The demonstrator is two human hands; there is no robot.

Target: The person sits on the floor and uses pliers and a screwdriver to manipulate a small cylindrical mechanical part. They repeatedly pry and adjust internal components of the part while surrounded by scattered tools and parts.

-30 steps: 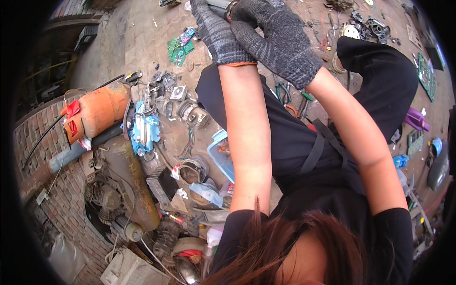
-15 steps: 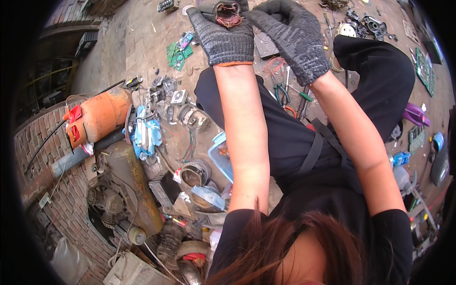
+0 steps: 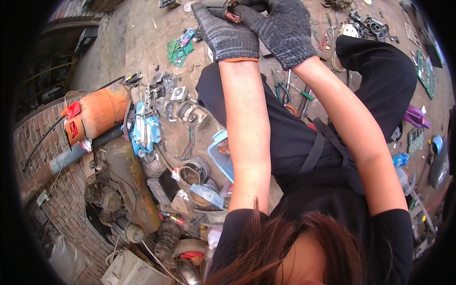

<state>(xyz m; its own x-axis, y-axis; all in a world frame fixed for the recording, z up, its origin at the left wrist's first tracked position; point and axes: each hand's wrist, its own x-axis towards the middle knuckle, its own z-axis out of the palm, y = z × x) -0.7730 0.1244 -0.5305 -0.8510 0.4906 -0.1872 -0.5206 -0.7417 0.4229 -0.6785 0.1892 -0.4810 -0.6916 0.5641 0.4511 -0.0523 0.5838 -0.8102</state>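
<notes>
My left hand [image 3: 228, 38], in a grey knit glove with an orange cuff, grips a dark metal cylindrical part [image 3: 220, 7] with copper-coloured wire inside, at the top edge of the view. My right hand [image 3: 284, 38], also gloved, has its fingers closed at that part, overlapping its right end; its fingertips are partly hidden. Both hands are above my knees. Beyond and below my right hand lie pliers [image 3: 282, 90] and a green-handled screwdriver [image 3: 307, 96].
Green circuit boards [image 3: 179, 51] lie beyond my left knee. Metal scrap [image 3: 190, 113], a blue plastic tub [image 3: 219, 156] and an orange gas cylinder [image 3: 103, 110] are to my left, near a rusty tank [image 3: 142, 199]. More motor parts [image 3: 379, 27] and a large board [image 3: 425, 73] lie to my right.
My right hand drew away rightward half a second ago, showing the part's wired open end, and has moved back left onto the part, covering much of it again.
</notes>
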